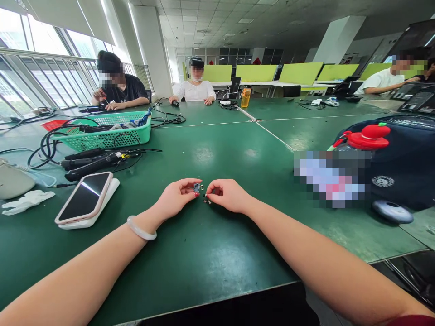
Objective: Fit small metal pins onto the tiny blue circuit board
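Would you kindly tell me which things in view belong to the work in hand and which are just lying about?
Apparently in use:
small circuit board, held in the left hand
tiny loose pieces, beside the right hand

Seemingly just lying about:
smartphone
green basket
crumpled tissue
navy backpack
orange bottle

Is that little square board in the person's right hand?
No, the left hand holds the small board between its thumb and fingers.
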Demonstrator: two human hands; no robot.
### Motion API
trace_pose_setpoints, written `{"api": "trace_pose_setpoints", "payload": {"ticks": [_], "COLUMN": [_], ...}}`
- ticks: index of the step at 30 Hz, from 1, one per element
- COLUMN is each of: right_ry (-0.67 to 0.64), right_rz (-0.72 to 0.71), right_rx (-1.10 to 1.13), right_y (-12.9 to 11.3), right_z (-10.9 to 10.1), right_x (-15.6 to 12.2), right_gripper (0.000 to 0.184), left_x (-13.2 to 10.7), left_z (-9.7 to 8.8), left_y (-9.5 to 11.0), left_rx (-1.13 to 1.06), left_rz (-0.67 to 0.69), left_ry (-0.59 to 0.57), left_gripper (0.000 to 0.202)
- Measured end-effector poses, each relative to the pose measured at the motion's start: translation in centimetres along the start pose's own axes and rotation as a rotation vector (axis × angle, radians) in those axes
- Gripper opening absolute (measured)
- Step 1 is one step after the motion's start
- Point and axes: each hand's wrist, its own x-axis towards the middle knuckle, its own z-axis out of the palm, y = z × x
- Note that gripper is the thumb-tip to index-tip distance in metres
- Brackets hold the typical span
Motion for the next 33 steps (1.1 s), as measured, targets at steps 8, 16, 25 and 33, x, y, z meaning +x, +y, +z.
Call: {"api": "trace_pose_setpoints", "payload": {"ticks": [8,16,25,33], "right_ry": [0.004,0.032,0.063,0.059], "right_rz": [0.152,0.205,0.275,0.239], "right_rx": [0.454,0.636,0.704,0.494], "right_y": [-0.32,-0.27,-0.44,-0.51], "right_z": [0.23,0.01,-0.07,-0.01], "right_x": [0.0,0.18,0.22,0.0], "right_gripper": [0.009,0.026,0.013,0.018], "left_x": [-0.16,-0.45,-0.53,-0.83], "left_z": [0.19,0.24,0.11,0.28], "left_y": [0.07,0.42,0.45,0.9], "left_rx": [-0.016,0.055,0.226,0.254], "left_rz": [-0.023,-0.01,0.073,0.096], "left_ry": [-0.054,-0.028,0.01,-0.007], "left_gripper": [0.04,0.04,0.039,0.036]}}
